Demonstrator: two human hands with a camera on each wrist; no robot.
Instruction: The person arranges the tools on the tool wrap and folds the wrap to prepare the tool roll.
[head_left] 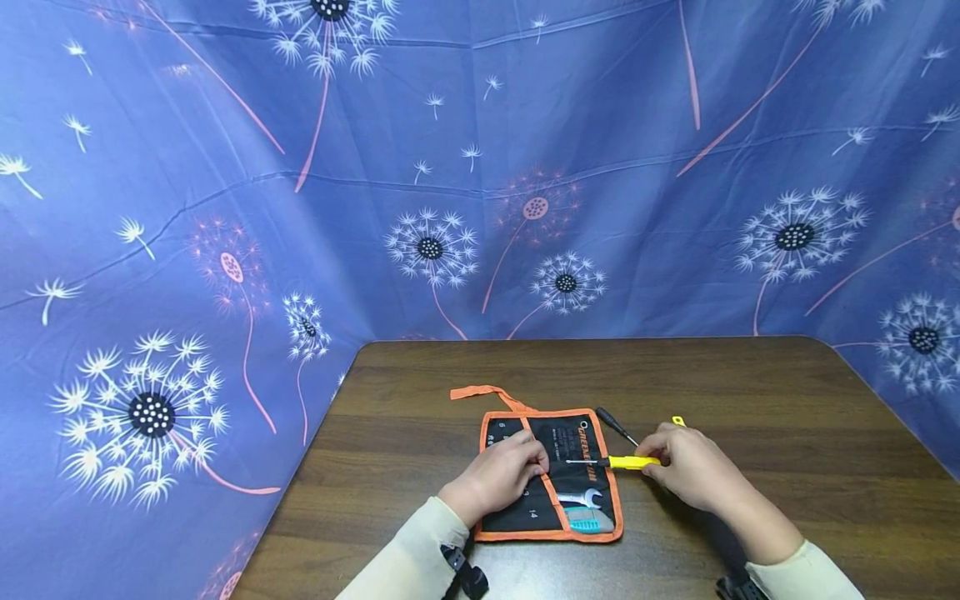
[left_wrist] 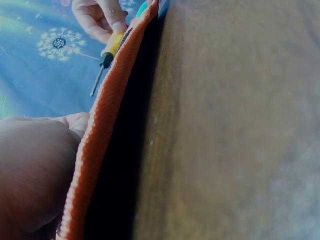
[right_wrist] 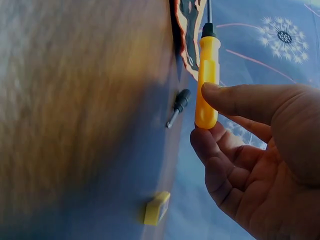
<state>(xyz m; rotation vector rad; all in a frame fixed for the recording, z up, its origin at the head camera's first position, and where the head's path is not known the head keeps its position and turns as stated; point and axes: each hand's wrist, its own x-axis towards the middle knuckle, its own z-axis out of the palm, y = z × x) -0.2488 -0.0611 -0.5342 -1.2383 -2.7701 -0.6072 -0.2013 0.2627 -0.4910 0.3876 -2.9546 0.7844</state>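
A black tool pouch (head_left: 513, 525) with orange edging lies spread on the table. My left hand (head_left: 504, 473) is on its pocket part, with fingertips pinching the orange pocket edge. From the right, my right hand (head_left: 693, 467) holds a yellow screwdriver (head_left: 633, 462) by the end of its handle between thumb and fingers. The screwdriver's thin shaft points left, over the pouch toward the pocket edge. In the right wrist view the thumb presses on the yellow handle (right_wrist: 207, 75). A wrench (head_left: 585, 497) and a teal utility knife (head_left: 588, 521) stick out of the lower pockets.
A black-handled screwdriver (head_left: 615, 423) lies beside the pouch's upper right corner. Behind the right hand is a small yellow object (head_left: 678, 421), seen as a yellow block in the right wrist view. The orange tie strap (head_left: 487, 391) stretches beyond the pouch. Blue patterned cloth hangs behind the table.
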